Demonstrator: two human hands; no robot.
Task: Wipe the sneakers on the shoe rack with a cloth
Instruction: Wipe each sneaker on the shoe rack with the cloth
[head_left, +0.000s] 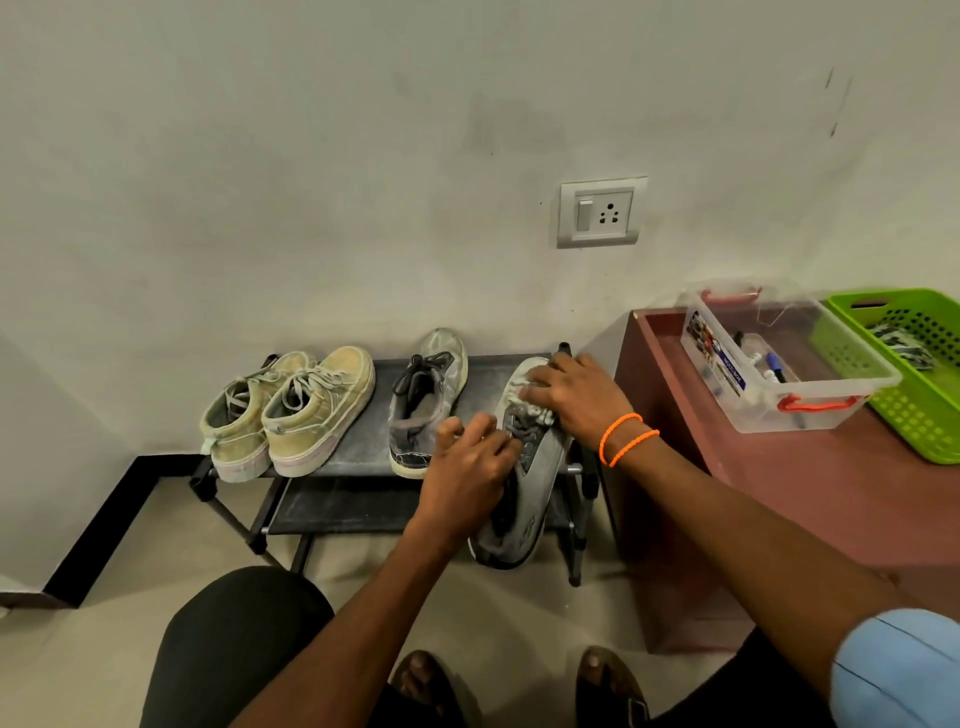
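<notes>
While the left hand (465, 480) holds the grey sneaker (524, 467) at the shoe rack's (358, 462) right end, the right hand (574, 397) presses the cloth (535, 410) on its toe. Next, rub toward the heel.

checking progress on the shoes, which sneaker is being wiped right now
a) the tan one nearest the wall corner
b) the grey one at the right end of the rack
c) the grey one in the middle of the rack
b: the right hand presses the cloth on the toe of the grey sneaker at the rack's right end, while the left hand grips it.
</notes>
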